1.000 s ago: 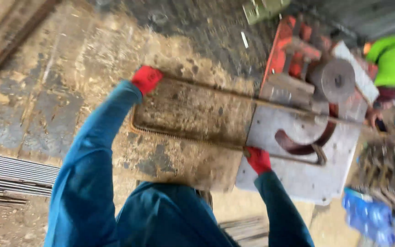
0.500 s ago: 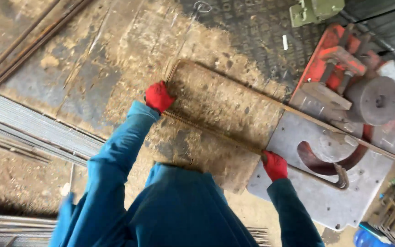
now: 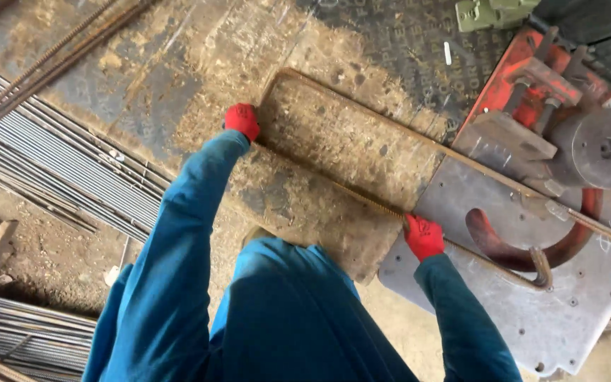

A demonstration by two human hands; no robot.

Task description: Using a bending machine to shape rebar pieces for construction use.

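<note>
**Bent steel rod held at a bending plate**

Left hand [image 3: 242, 120]: red-gloved, clenched on the near corner of the bent rod [image 3: 362, 124]. Right hand [image 3: 423, 237]: red-gloved, closed around the same rod's nearer leg at the edge of the grey steel plate [image 3: 567, 311]. The rod lies flat on the dusty table [image 3: 178, 78], its hooked end resting in the curved slot beside the round disc [image 3: 599, 148]. Step judged: positioning for a bend; steady seating against the pins is called for. Straight rods [image 3: 58, 163] are stacked left. The plate's far end is cut off.
</note>
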